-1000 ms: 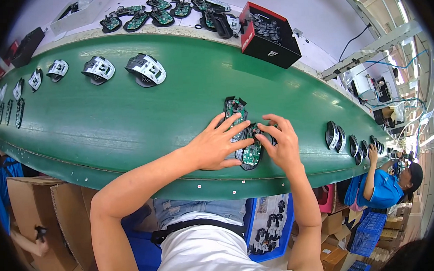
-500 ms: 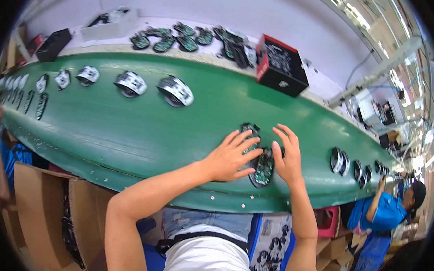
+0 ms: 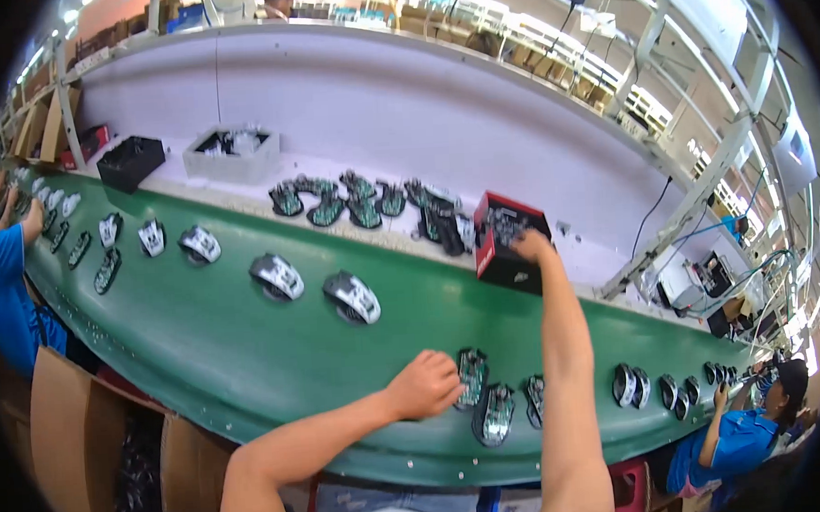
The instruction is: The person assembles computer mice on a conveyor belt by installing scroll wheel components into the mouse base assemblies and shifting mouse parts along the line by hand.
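My left hand [image 3: 425,385] is closed, its fingers curled beside a mouse base with a green circuit board [image 3: 472,377] on the belt. Whether anything is inside those fingers is hidden. A second mouse base [image 3: 494,415] lies just nearer to me, and a third base [image 3: 534,400] shows partly behind my right forearm. My right hand [image 3: 533,246] reaches into a black box with a red inside [image 3: 513,274], fingers bent down among small dark parts [image 3: 509,225]. What its fingertips pinch cannot be made out.
The green conveyor belt [image 3: 414,335] carries white-and-black mouse shells [image 3: 352,297] on the left and more shells [image 3: 632,385] on the right. Several circuit-board bases [image 3: 363,210] lie on the back ledge near a grey bin [image 3: 231,156]. Co-workers [image 3: 749,438] stand at both sides.
My right hand has gone from beside the bases to the box at the back. My left hand, spread over the bases before, is now curled closed at their left. The view has tilted up.
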The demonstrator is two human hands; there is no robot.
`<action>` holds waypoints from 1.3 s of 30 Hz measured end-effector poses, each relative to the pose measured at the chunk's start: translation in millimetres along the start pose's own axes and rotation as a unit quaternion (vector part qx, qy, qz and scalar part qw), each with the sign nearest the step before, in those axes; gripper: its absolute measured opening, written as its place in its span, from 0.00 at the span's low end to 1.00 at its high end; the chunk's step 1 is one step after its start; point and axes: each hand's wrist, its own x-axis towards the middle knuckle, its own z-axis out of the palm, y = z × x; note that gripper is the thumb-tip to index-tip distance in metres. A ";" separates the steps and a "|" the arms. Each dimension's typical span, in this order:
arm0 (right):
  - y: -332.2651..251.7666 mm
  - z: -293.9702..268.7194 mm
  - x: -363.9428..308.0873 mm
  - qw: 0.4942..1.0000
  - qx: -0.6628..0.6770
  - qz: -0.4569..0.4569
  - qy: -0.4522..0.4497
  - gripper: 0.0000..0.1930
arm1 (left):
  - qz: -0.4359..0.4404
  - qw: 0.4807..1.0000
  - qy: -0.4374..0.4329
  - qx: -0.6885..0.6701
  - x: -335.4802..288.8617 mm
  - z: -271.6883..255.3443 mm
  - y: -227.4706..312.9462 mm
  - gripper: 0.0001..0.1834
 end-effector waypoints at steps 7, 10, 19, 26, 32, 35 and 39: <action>-34.6 29.1 34.5 0.978 0.049 0.184 -0.082 0.45 | -0.012 0.999 0.029 -0.010 -5.7 2.9 -8.0 0.09; -69.7 19.9 36.7 0.962 0.093 0.255 0.011 0.43 | -0.028 0.999 0.028 -0.010 -10.9 1.4 -12.0 0.09; -31.0 46.4 85.8 0.983 0.045 0.132 -0.116 0.49 | -0.047 0.998 0.006 -0.034 -3.4 -1.1 -11.0 0.09; -31.3 49.5 71.6 0.999 0.033 0.039 -0.019 0.23 | -0.051 0.998 0.008 -0.042 -1.6 0.5 -5.6 0.09; -14.2 -1.7 39.4 0.817 0.565 0.091 -0.067 0.06 | -0.042 0.998 0.009 -0.047 2.1 -2.5 -2.5 0.09; -21.3 -36.1 0.5 0.765 0.637 0.077 -0.056 0.08 | -0.045 0.997 0.017 -0.067 4.9 -2.8 -3.8 0.08; -87.0 -80.9 -90.1 0.743 0.659 -0.004 -0.113 0.09 | -0.143 0.975 0.091 -0.145 -5.0 -2.0 -12.1 0.06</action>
